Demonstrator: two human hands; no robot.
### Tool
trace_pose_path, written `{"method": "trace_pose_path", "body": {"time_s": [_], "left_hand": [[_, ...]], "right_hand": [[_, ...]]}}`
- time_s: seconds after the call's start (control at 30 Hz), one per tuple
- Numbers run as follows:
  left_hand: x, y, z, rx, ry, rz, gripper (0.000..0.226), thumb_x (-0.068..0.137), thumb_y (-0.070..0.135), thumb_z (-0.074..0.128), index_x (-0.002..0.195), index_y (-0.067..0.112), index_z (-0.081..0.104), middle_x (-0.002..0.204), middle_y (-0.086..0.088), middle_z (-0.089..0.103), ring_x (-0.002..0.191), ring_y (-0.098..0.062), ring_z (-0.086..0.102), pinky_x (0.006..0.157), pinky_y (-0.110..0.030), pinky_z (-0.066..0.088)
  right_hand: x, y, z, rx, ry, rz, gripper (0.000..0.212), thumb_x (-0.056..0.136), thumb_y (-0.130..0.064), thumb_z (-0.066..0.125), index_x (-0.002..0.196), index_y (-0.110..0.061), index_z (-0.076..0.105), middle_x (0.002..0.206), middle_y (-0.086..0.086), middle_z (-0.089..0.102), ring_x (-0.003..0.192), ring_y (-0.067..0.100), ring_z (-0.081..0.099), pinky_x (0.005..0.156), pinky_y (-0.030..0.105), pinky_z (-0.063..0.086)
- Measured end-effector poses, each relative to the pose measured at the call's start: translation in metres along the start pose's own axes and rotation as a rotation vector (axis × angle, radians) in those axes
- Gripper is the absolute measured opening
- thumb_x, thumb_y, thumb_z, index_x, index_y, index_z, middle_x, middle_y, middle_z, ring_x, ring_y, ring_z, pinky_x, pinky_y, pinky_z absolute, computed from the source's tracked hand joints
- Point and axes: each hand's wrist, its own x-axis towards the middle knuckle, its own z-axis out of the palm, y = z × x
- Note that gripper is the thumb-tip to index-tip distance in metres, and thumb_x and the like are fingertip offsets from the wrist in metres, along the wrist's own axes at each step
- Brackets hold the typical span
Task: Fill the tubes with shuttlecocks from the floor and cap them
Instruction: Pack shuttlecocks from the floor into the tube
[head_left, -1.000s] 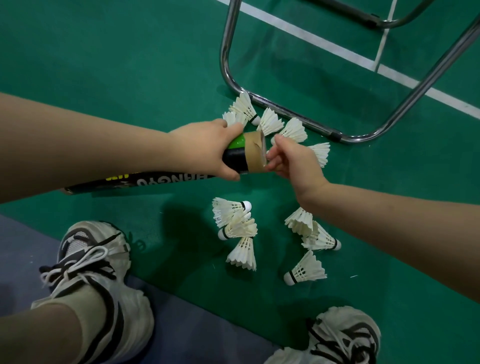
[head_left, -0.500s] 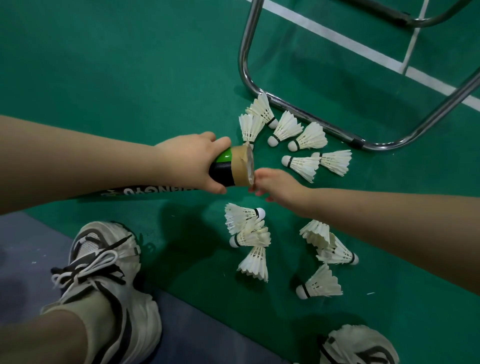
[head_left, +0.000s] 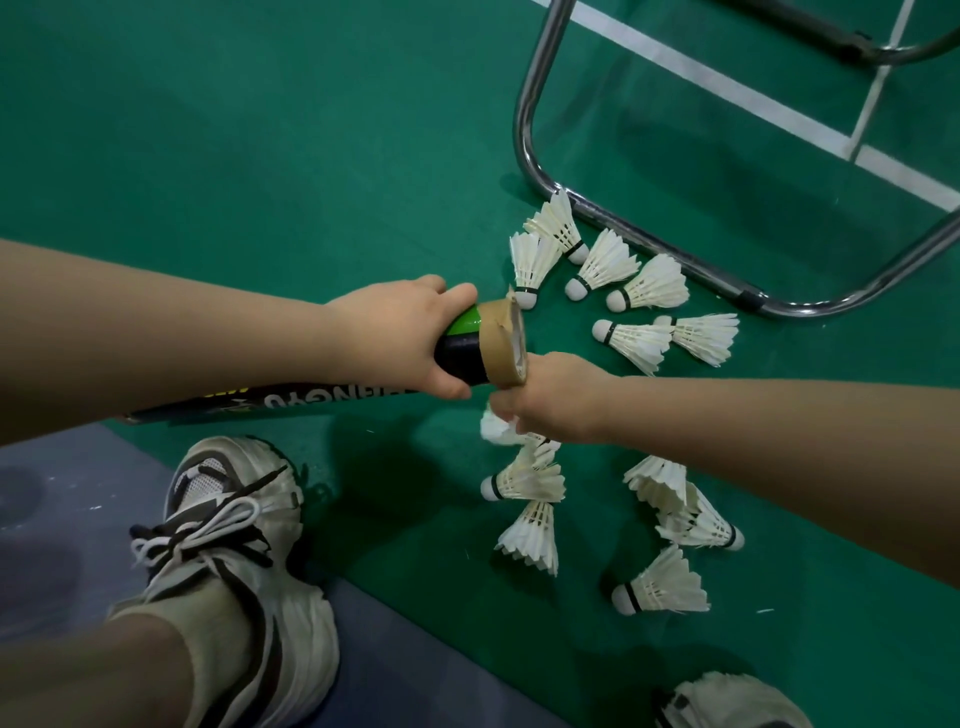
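Observation:
My left hand (head_left: 400, 332) grips a long black tube (head_left: 462, 348) near its open end, which is wrapped in brown tape (head_left: 501, 338) and points right. Just below that end, my right hand (head_left: 550, 400) is closed on a white shuttlecock (head_left: 496, 428), whose feathers stick out to the left of my fingers. Several white shuttlecocks lie on the green floor: one group (head_left: 613, 270) beyond the tube's mouth, another (head_left: 530, 483) under my right hand, and more (head_left: 680, 514) below my right forearm.
A chrome chair frame (head_left: 535, 171) stands on the floor at the upper right, close behind the far shuttlecocks. White court lines (head_left: 727, 83) run past it. My two shoes (head_left: 234, 551) rest at the bottom, the left one half on a grey mat (head_left: 67, 483).
My right hand has dropped from the tube's mouth to the floor and closed on a shuttlecock lying below the tube. The left hand keeps holding the tube.

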Motion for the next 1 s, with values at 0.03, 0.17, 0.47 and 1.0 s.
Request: {"method": "trace_pose_path", "body": {"time_s": [0.03, 0.17, 0.47, 1.0], "left_hand": [[0.0, 0.0, 0.0, 0.0, 0.0, 0.001, 0.061, 0.066, 0.057, 0.071, 0.105, 0.022, 0.039, 0.093, -0.001, 0.044, 0.077, -0.021, 0.051, 0.068, -0.033, 0.046], [0.001, 0.002, -0.001, 0.004, 0.007, 0.009, 0.062, 0.066, 0.058, 0.071, 0.105, 0.022, 0.039, 0.092, 0.0, 0.043, 0.078, -0.022, 0.051, 0.069, -0.034, 0.047], [0.007, 0.01, -0.002, 0.022, 0.018, 0.023, 0.061, 0.066, 0.058, 0.071, 0.101, 0.021, 0.038, 0.089, 0.0, 0.042, 0.074, -0.022, 0.05, 0.066, -0.033, 0.045], [0.02, 0.036, 0.001, 0.001, 0.02, 0.033, 0.059, 0.065, 0.061, 0.07, 0.094, 0.024, 0.033, 0.085, 0.001, 0.042, 0.076, -0.022, 0.05, 0.067, -0.032, 0.043]], "right_hand": [[-0.002, 0.003, 0.0, -0.031, -0.014, 0.013, 0.019, 0.093, -0.02, 0.052, 0.108, -0.012, 0.057, 0.112, 0.008, 0.053, 0.104, 0.027, 0.051, 0.067, 0.029, 0.036], [-0.009, 0.017, 0.002, 0.154, -0.003, 0.109, 0.021, 0.095, -0.023, 0.048, 0.102, -0.011, 0.062, 0.104, 0.001, 0.053, 0.099, 0.022, 0.054, 0.075, 0.033, 0.045], [-0.045, 0.05, 0.008, 0.974, 0.267, 0.685, 0.016, 0.092, -0.023, 0.057, 0.092, -0.013, 0.069, 0.085, 0.0, 0.06, 0.08, 0.015, 0.053, 0.07, 0.025, 0.038], [-0.092, 0.036, -0.031, 1.468, 0.735, 0.713, 0.015, 0.09, -0.016, 0.058, 0.078, -0.019, 0.066, 0.068, -0.003, 0.057, 0.065, 0.008, 0.049, 0.059, 0.019, 0.039]]}}
